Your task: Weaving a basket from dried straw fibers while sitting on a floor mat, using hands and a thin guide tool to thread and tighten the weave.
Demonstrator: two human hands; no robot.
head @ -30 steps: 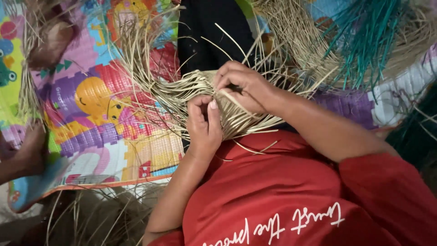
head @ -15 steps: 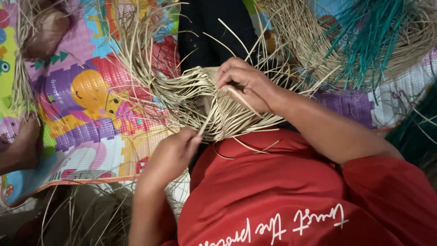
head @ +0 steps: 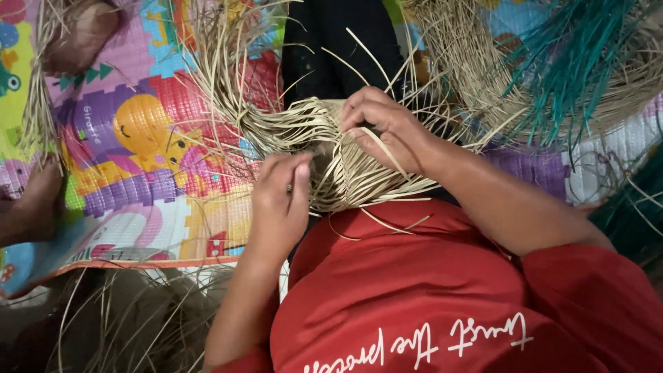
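A half-woven piece of pale straw [head: 345,173] rests against my lap, over my red shirt, with loose strands fanning out to the upper left. My right hand [head: 383,128] grips the top of the weave, fingers curled around a few strands. My left hand [head: 280,197] is at the weave's left edge, fingers together, pinching a thin strand beside the woven part. The weave's centre is partly hidden by both hands.
A colourful cartoon play mat [head: 138,152] covers the floor. A large straw weave with teal strands [head: 566,69] lies at the upper right. Another person's foot [head: 31,207] rests at the left edge. Loose dry straw [head: 124,318] lies at the bottom left.
My left hand pulled down and away to the left half a second ago, then came back up to the weave's left edge. My right hand stayed on the weave's top.
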